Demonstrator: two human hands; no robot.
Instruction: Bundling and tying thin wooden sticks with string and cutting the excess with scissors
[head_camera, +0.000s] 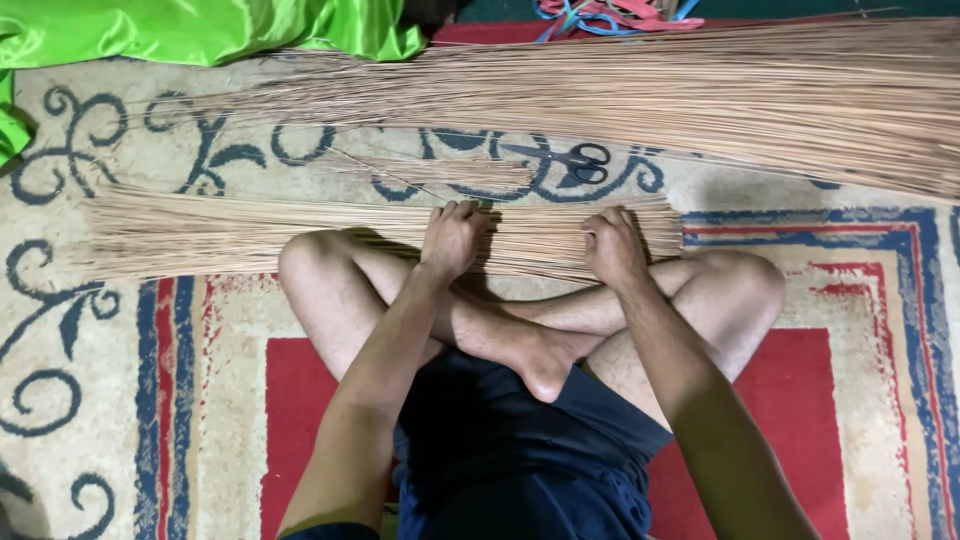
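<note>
A flat bundle of thin tan sticks (230, 232) lies across the patterned rug just past my crossed legs. My left hand (452, 240) rests on top of it near its middle, fingers curled down onto the sticks. My right hand (612, 246) presses on the same bundle close to its right end, fingers bent over the sticks. A much larger heap of long sticks (700, 90) lies farther away, fanning out to the right. A small loose cluster of sticks (440, 172) sits between the two.
Dark-handled scissors (570, 160) lie on the rug beyond the near bundle. Bright green cloth (200, 28) is bunched at the top left. Pink and blue cords (600, 15) lie at the top edge. The rug (100, 400) stretches left and right of my legs.
</note>
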